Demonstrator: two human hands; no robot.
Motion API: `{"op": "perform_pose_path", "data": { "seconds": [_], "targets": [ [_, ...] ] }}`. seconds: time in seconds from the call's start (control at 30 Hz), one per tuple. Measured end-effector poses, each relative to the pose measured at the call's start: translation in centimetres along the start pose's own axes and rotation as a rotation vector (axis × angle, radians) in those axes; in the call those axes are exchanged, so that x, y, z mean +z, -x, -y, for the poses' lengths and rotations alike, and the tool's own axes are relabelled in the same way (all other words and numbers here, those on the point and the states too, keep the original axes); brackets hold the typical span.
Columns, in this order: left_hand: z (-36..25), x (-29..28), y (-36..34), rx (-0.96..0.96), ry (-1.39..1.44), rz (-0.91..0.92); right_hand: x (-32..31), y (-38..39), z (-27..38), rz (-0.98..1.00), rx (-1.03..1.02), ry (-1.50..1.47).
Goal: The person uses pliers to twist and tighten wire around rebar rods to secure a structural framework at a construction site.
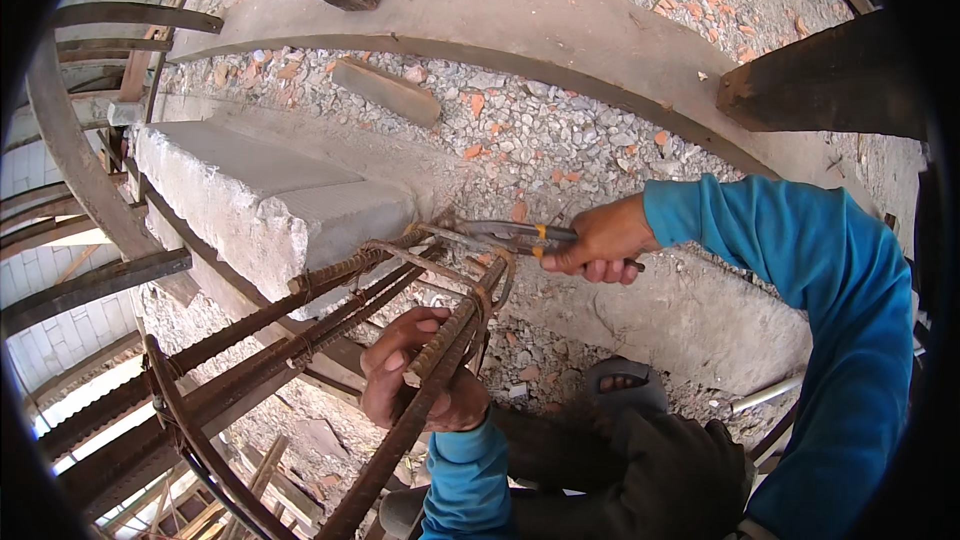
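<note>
My right hand (602, 240) grips long dark pincers with yellow parts (520, 230). Their jaws are at the end of a rusty rebar cage (320, 350), by a bent stirrup (430, 265). My left hand (395, 380) curls round the near bars of the cage, below the pincers, fingers partly hidden behind the steel. Thin wire ties bind the bars where they cross the stirrups. The cage runs from the lower left up toward the middle, beside a pale concrete block (240, 175) with a rough, broken edge.
Gravel with red brick chips (535, 125) surrounds a curved board (480, 15) and a short plank (385, 90). Timber posts (820, 75) stand at right and top. Timbers (90, 170) line the left. My sandalled foot (620, 390) is below, near a white pipe (765, 390).
</note>
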State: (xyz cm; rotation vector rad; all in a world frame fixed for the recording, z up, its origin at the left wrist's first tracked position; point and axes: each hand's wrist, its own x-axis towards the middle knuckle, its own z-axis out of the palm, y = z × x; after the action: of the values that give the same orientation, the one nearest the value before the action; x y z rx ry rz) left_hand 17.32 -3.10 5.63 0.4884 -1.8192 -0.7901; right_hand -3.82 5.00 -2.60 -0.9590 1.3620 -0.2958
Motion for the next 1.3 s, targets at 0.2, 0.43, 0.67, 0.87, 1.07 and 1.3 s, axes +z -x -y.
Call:
{"op": "perform_pose_path", "data": {
  "seconds": [0.2, 0.43, 0.67, 0.87, 1.07, 1.3],
  "targets": [
    [0.7, 0.2, -0.1, 0.040, 0.015, -0.026, -3.8, 1.9, 3.5, -0.257, -0.006, 0.438],
    [0.0, -0.2, -0.2, 0.031, -0.049, 0.082, 1.3, -0.2, -1.1, -0.109, -0.039, 0.077],
    [-0.4, 0.3, 0.4, -0.133, 0.008, -0.127, 0.7, -0.1, -0.3, -0.511, -0.133, 0.492],
    [-0.6, -1.9, -0.4, -0.035, -0.149, 0.088, 0.9, 12.8, -6.1, -0.571, 0.111, 0.487],
    [-1.6, -0.5, 0.9, -0.298, 0.031, -0.152, 5.6, 14.1, -9.7, -0.529, 0.149, -0.323],
    [-2.1, -0.7, 1.2, -0.281, 0.005, -0.067, 8.0, 9.4, -9.9, -0.244, -0.271, -0.656]
  ]
}}
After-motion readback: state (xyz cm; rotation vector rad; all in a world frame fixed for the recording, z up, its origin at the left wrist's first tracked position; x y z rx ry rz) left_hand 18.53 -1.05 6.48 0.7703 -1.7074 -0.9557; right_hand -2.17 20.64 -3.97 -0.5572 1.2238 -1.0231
